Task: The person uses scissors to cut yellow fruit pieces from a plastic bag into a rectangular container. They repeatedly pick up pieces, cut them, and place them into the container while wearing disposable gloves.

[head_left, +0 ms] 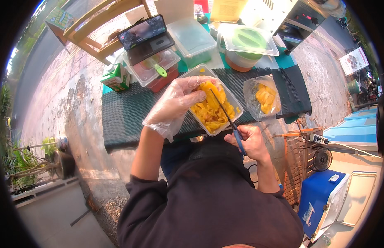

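Note:
My left hand (176, 100), in a clear plastic glove, pinches a yellow jackfruit piece (213, 96) above a rectangular clear plastic container (239, 115). Chopped yellow fruit (210, 117) covers much of the container's bottom. In my bare right hand (252, 142) are scissors (237, 138) with blue handles. Their blades reach over the container's right side, with the tips against the held piece. To the right, a clear plastic bag (251, 107) stands open with larger yellow fruit pieces (267, 98) inside. My left fingertips are partly hidden behind the fruit.
Behind the container stand a lidded box of red contents (162, 77), a clear lidded box (192, 38) and a lidded pitcher (240, 63). A phone (145, 34) rests on the red box, near a green carton (116, 77). Dark mesh matting (130, 114) covers the table. A blue cooler (317, 198) is at lower right.

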`<move>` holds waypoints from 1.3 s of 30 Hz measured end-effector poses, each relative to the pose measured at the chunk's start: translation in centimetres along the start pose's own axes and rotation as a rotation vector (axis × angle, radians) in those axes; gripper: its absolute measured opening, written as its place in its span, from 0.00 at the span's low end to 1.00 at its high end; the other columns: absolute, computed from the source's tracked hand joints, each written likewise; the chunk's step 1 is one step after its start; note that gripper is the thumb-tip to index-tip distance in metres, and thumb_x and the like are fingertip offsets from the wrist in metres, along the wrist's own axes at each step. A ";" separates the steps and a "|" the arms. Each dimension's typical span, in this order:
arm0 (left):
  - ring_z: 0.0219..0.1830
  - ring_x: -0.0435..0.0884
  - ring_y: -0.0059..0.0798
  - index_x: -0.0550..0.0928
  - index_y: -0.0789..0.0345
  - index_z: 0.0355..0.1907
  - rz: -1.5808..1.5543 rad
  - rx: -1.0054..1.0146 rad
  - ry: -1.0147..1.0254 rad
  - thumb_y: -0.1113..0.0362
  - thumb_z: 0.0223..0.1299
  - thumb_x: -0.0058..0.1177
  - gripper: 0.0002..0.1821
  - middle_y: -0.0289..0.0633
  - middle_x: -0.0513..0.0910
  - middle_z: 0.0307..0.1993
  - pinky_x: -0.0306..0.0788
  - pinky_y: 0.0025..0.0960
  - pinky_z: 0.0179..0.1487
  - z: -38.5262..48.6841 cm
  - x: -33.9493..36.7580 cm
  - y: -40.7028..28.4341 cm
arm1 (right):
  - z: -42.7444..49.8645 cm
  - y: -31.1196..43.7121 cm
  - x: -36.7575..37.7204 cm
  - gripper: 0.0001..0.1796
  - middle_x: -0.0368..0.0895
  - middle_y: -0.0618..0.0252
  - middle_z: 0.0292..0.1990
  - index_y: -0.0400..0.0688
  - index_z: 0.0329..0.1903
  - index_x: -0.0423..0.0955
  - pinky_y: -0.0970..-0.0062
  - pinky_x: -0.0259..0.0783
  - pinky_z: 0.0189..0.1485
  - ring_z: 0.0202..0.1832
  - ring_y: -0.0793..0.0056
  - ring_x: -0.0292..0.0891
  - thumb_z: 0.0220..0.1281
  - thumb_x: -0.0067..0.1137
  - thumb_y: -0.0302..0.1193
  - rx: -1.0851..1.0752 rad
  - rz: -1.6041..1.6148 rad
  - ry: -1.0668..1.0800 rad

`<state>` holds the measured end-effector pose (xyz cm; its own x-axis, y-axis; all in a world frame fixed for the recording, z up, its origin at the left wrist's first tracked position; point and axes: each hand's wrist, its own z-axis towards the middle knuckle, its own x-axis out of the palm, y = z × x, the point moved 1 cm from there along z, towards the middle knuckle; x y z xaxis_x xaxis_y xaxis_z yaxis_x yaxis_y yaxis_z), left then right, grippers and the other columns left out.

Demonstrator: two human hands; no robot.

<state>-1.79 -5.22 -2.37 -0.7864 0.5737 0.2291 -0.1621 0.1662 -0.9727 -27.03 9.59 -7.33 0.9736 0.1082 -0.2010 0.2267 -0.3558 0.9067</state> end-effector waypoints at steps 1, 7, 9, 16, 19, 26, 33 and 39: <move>0.66 0.84 0.30 0.90 0.72 0.63 0.004 0.001 0.003 0.72 0.72 0.59 0.20 0.42 0.89 0.61 0.71 0.37 0.76 0.1 0.0 0.0 | 0.0 0.1 0.0 0.26 0.70 0.83 0.20 0.43 0.24 0.77 0.78 0.53 0.27 0.26 0.93 0.60 0.66 0.86 0.43 0.002 0.000 0.001; 0.65 0.84 0.27 0.87 0.74 0.66 0.039 -0.007 0.023 0.77 0.73 0.54 0.21 0.41 0.88 0.61 0.73 0.35 0.75 0.2 0.1 -0.1 | -0.2 0.4 -0.2 0.24 0.70 0.83 0.20 0.41 0.25 0.81 0.79 0.53 0.27 0.26 0.93 0.61 0.67 0.85 0.42 0.015 -0.004 -0.003; 0.65 0.83 0.25 0.86 0.74 0.67 0.037 -0.014 0.036 0.80 0.74 0.52 0.22 0.40 0.88 0.61 0.74 0.34 0.74 0.3 0.1 -0.1 | -0.2 0.4 -0.2 0.24 0.70 0.83 0.20 0.41 0.25 0.82 0.79 0.53 0.27 0.26 0.93 0.61 0.67 0.85 0.42 0.009 -0.017 -0.007; 0.64 0.83 0.24 0.86 0.74 0.68 0.043 -0.007 0.065 0.80 0.75 0.52 0.22 0.39 0.88 0.61 0.75 0.33 0.74 0.4 -0.2 -0.1 | -0.1 0.5 -0.3 0.24 0.74 0.78 0.18 0.41 0.25 0.81 0.81 0.56 0.22 0.21 0.92 0.66 0.68 0.85 0.40 -0.029 -0.065 -0.019; 0.64 0.83 0.24 0.85 0.74 0.69 0.069 -0.017 0.069 0.79 0.75 0.52 0.22 0.39 0.88 0.61 0.75 0.33 0.74 0.4 -0.4 -0.1 | -0.2 0.4 -0.3 0.24 0.71 0.79 0.18 0.40 0.24 0.81 0.79 0.54 0.24 0.23 0.92 0.62 0.67 0.86 0.41 -0.015 -0.071 -0.030; 0.65 0.83 0.25 0.85 0.74 0.69 0.032 0.009 0.095 0.79 0.75 0.53 0.22 0.39 0.87 0.61 0.75 0.33 0.74 0.8 -0.3 0.0 | -0.3 0.9 -0.4 0.26 0.77 0.73 0.17 0.40 0.24 0.80 0.81 0.63 0.20 0.17 0.88 0.72 0.69 0.84 0.42 -0.009 -0.104 -0.036; 0.62 0.84 0.27 0.86 0.75 0.66 0.161 0.013 0.019 0.77 0.74 0.53 0.21 0.42 0.88 0.59 0.75 0.34 0.73 0.9 -0.2 0.0 | -0.5 0.5 -0.8 0.26 0.78 0.73 0.18 0.39 0.24 0.79 0.81 0.64 0.21 0.18 0.89 0.73 0.67 0.86 0.42 -0.005 -0.140 -0.066; 0.59 0.86 0.29 0.88 0.74 0.63 0.209 -0.027 -0.051 0.71 0.74 0.58 0.19 0.43 0.89 0.55 0.77 0.35 0.70 1.0 -0.4 0.0 | -1.0 -0.8 -2.3 0.26 0.74 0.77 0.18 0.41 0.24 0.78 0.82 0.60 0.23 0.21 0.92 0.68 0.63 0.88 0.41 -0.034 -0.191 -0.069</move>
<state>-2.04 -6.28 -2.55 -0.8307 0.5564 0.0197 0.0233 0.0702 -0.9973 -29.51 10.58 -7.20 0.9127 0.1062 -0.3946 0.4077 -0.3033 0.8613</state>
